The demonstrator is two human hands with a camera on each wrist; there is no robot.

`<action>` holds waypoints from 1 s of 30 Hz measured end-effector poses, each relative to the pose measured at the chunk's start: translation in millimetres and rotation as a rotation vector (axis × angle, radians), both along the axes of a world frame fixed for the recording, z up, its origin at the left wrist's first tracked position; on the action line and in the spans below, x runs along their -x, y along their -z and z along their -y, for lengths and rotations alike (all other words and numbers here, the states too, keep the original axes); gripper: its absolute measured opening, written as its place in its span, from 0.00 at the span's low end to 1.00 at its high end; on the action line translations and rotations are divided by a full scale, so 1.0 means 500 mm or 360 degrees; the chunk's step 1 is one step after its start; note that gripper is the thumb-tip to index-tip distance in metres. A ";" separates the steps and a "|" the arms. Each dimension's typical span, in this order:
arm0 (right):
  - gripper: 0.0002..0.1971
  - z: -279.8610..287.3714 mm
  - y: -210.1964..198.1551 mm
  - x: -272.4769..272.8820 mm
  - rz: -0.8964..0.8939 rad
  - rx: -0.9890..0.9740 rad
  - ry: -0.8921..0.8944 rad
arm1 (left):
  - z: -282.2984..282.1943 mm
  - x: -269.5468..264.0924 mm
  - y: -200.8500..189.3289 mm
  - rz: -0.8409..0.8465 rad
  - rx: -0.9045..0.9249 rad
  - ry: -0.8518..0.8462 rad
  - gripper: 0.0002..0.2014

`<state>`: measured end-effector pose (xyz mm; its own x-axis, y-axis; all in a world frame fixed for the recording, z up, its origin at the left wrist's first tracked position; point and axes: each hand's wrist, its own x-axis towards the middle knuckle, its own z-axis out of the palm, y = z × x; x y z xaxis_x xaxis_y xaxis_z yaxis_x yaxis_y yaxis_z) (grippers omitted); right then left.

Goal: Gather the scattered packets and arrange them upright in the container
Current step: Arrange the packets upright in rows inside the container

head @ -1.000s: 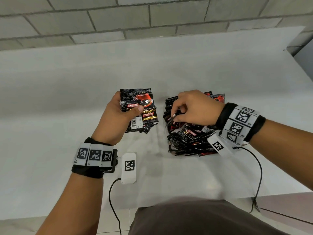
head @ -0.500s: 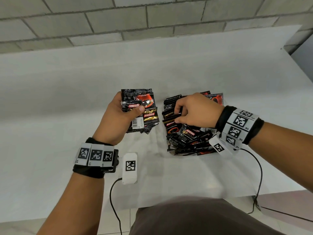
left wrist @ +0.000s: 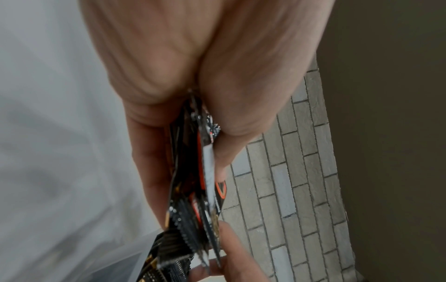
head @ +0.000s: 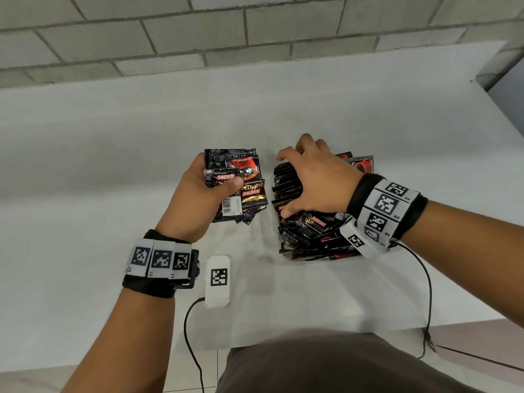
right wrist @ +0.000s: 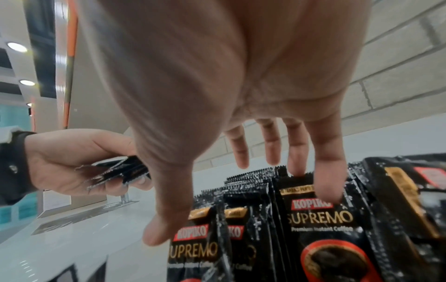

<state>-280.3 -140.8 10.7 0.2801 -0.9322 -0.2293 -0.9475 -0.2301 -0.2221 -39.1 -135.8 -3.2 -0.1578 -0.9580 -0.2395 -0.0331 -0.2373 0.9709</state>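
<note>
My left hand (head: 219, 177) grips a stack of black Kopiko coffee packets (head: 241, 168), thumb on the front, held flat above the white table. The left wrist view shows that stack (left wrist: 207, 171) edge-on between thumb and fingers. To its right stands a clear container (head: 317, 260) crowded with packets (head: 286, 180): some upright in a row at its left, others lying loose at the near side. My right hand (head: 295, 184) hovers over them, fingers spread and straight. In the right wrist view a fingertip (right wrist: 328, 194) touches an upright packet (right wrist: 321, 219).
The white table (head: 113, 165) runs back to a grey brick wall (head: 255, 29). A white tagged box with a black cable (head: 217, 279) hangs by my left wrist. Another cable (head: 428, 293) drops over the table's near edge at the right.
My right hand was pinching a packet in the container; it has let go, and its fingers now spread open over the upright row. The left hand and its stack have stayed put.
</note>
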 end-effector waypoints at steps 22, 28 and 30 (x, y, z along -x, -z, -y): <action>0.27 -0.003 -0.031 0.033 0.0125 -0.0120 0.0174 | 0.001 0.003 0.004 0.0043 -0.0010 0.0054 0.19; 0.08 -0.007 -0.007 0.059 0.0127 -0.0260 0.0210 | 0.001 0.023 0.013 0.0042 -0.0099 0.0163 0.21; 0.10 -0.010 0.005 0.055 0.0180 -0.0301 0.0185 | 0.000 0.034 0.021 0.0032 -0.0115 0.0186 0.21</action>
